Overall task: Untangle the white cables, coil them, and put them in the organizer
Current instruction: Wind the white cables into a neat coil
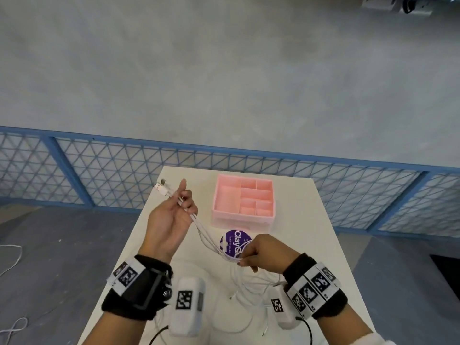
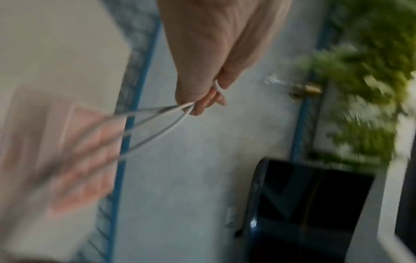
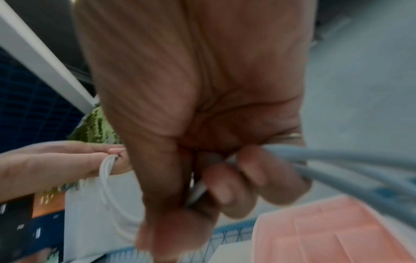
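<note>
Both hands raised (gripping white cables [image 1: 211,239])

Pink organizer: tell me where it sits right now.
In the head view the pink organizer stands on the white table toward its far end, just beyond the purple-labelled round lid and to the right of the raised left hand.

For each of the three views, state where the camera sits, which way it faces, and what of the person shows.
Head: worn on the head, looking forward and down at the table; both hands and wristbands show.
Left wrist: looks along the left hand at fingers pinching white cables; blurred.
Right wrist: looks along the right hand gripping cables.
Shared: all three show the pink organizer and the cables.
</note>
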The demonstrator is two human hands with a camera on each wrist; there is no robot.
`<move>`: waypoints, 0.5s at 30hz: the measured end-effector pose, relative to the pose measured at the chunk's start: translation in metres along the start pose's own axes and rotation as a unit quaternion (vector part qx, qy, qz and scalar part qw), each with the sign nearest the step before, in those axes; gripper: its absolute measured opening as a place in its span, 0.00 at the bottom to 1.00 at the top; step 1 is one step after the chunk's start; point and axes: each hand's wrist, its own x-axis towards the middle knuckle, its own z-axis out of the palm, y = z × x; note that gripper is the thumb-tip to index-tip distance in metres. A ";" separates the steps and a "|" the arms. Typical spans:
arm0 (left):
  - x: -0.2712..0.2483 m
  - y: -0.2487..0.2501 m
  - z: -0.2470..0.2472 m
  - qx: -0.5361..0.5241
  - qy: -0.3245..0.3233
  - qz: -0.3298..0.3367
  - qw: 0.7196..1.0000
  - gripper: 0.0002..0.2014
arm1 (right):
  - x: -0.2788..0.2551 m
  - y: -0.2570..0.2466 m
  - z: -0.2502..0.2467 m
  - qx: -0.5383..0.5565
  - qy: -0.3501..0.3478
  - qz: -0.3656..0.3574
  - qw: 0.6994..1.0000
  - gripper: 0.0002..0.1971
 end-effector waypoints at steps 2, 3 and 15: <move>-0.004 -0.008 0.003 0.113 0.018 0.007 0.993 0.14 | 0.001 0.003 -0.005 -0.088 0.036 0.022 0.995 0.15; -0.007 -0.011 0.005 0.186 0.010 -0.003 0.983 0.16 | 0.001 0.002 -0.009 -0.138 0.068 0.024 0.988 0.11; -0.014 -0.060 0.020 0.591 -0.010 -0.092 0.801 0.21 | -0.002 -0.041 -0.015 -0.395 0.254 -0.193 0.862 0.11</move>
